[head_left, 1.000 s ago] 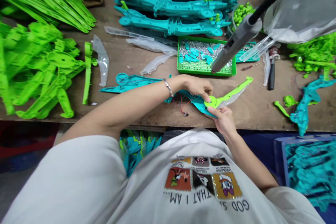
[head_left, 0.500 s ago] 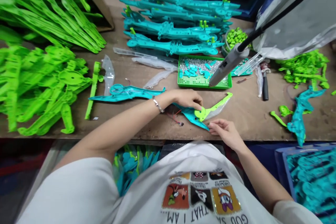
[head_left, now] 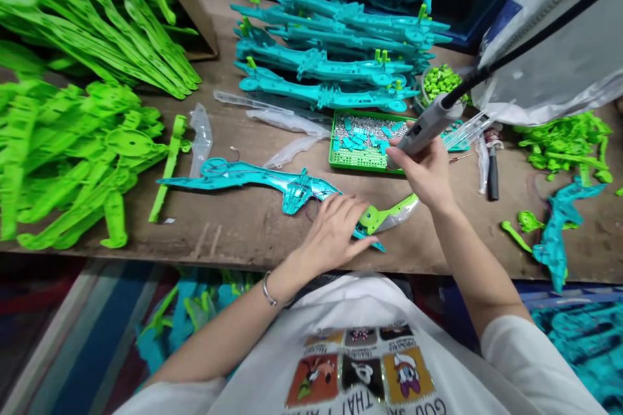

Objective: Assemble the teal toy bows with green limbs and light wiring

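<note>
A long teal plastic toy body [head_left: 243, 176] lies across the wooden bench, with a lime green blade piece [head_left: 384, 214] fitted at its right end. My left hand [head_left: 335, 233] lies flat on that end, fingers spread, pressing it down. My right hand [head_left: 426, 168] is raised above the bench and wrapped around the grey hanging power screwdriver [head_left: 428, 123], whose tip is close to the green tray [head_left: 365, 159] of screws and small teal parts. Thin red wires show under the teal body near my left hand.
Stacked teal bodies [head_left: 331, 58] fill the back of the bench. Heaps of green parts [head_left: 78, 142] crowd the left. Clear plastic blades [head_left: 287, 120], a hand tool [head_left: 492, 165], a cup of green bits [head_left: 438, 81] and more teal and green pieces [head_left: 555, 214] lie at the right.
My right hand left the toy's tip and rose to grasp the hanging screwdriver. My left hand shifted from the green disc to press flat on the teal body. The view moved slightly.
</note>
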Demonstrator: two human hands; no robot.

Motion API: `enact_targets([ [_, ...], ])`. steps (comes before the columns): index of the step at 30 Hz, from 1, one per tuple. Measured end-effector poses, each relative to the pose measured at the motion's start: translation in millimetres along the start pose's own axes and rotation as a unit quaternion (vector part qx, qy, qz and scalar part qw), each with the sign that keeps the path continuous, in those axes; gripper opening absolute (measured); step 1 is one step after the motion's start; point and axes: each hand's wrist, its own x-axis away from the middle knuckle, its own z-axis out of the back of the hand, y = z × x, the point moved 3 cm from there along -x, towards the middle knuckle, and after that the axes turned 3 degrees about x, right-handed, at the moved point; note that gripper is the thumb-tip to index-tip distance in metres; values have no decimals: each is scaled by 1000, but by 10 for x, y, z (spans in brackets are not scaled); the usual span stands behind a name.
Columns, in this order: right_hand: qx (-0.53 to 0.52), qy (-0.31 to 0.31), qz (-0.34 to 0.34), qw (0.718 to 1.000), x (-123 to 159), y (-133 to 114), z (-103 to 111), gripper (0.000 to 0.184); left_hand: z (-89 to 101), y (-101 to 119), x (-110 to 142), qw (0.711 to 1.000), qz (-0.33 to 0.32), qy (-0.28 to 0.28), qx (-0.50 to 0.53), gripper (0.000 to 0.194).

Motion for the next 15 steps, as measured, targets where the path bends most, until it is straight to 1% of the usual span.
enact_targets([
  [2,5,-10,33,999,-95,-1,-46,65,-125,28,45,1000,2,21,-19,71],
  [4,11,-7,82,997,-168,-4,-66,55,-211,20,57,999,7,31,-31,75],
  [6,11,20,134,991,-223,11,-90,41,-253,-7,52,999,11,31,-28,72],
  [8,1,60,165,984,-260,68,-133,30,-262,-34,45,999,16,33,-19,67],
  [11,-26,99,168,980,-301,223,-223,29,-258,-51,38,999,24,43,-5,63],
  [15,-20,108,166,980,-345,398,-299,35,-271,-42,32,998,42,48,4,63],
])
